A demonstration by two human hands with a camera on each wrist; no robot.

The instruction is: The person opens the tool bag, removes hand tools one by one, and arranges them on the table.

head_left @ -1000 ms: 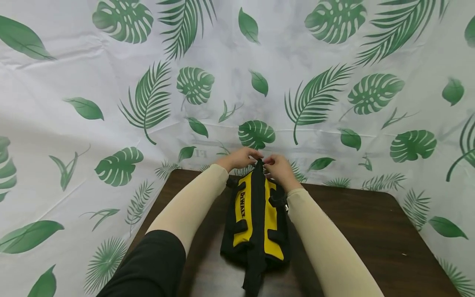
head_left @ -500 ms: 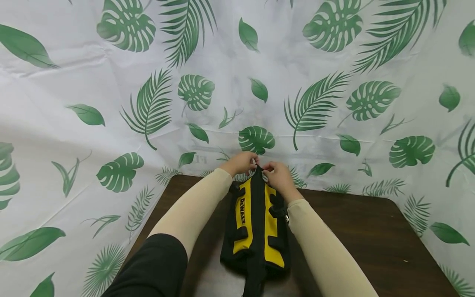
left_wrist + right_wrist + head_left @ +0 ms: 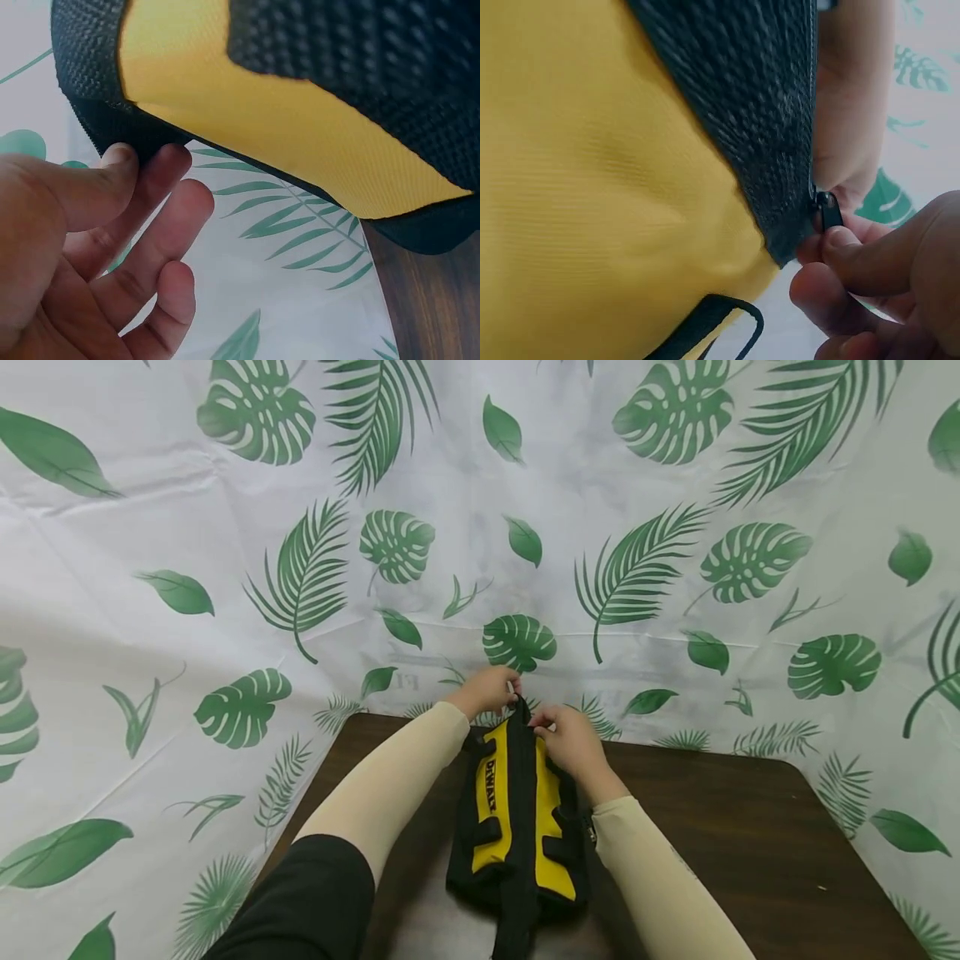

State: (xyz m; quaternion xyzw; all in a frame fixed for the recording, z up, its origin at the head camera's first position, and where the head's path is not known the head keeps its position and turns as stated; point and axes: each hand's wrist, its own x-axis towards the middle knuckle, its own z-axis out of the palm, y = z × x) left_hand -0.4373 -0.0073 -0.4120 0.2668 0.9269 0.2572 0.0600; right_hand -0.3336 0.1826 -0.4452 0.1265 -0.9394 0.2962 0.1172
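A yellow and black tool bag (image 3: 495, 793) marked DEWALT lies on the table, its black zipper strip running lengthwise along the top. At its far end, my left hand (image 3: 487, 689) pinches the black fabric tip between thumb and index finger; the left wrist view shows the other fingers of this left hand (image 3: 112, 255) loosely bent below. My right hand (image 3: 573, 743) is just to the right of that end. In the right wrist view, the thumb and finger of this right hand (image 3: 885, 277) pinch the small black zipper pull (image 3: 829, 211) near the end of the strip.
The dark wooden table (image 3: 712, 827) extends to the right of the bag. A white sheet with green leaf prints (image 3: 465, 560) hangs right behind the table's far edge. Black loops and a black strap (image 3: 516, 910) stick out from the bag.
My right hand has drawn a little back toward me and to the right, away from the left hand. The left hand stays at the bag's far tip.
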